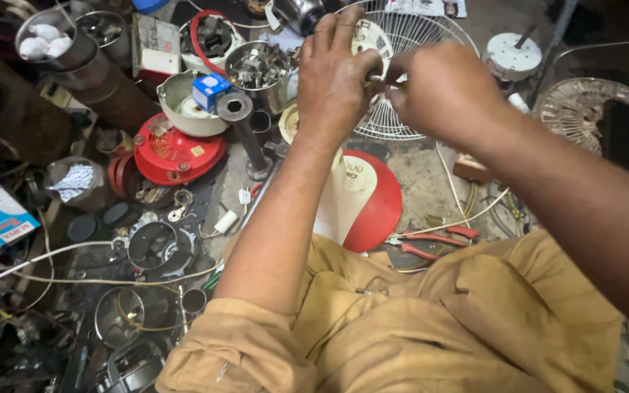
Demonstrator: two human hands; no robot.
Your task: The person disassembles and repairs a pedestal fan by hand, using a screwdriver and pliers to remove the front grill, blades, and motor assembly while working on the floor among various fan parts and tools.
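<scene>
Grey concrete floor (431,182), strewn with tins and motor parts, spreads under a person in tan work clothes who sits with both arms stretched over a white wire fan guard (409,80). Beside the knees lies a red and white round fan cover (362,200), and to its left a red motor housing (176,153) sits under a cream bowl that holds a small blue box (209,89). A metal tin of small metal pieces (258,69) stands just beyond the left wrist, and red-handled pliers (434,241) lie near the right thigh. The left hand (333,80) and right hand (442,91) meet above the guard, fingers pinched shut on a small metal part (381,78) held between them, with a slim yellow-tipped tool or pin seeming to show at the right fingertips; what it is cannot be made out. By the look of it, the step in hand is fitting or turning this small piece, and the next move would call for a steady left-hand hold while the right works it with fine, light force.
</scene>
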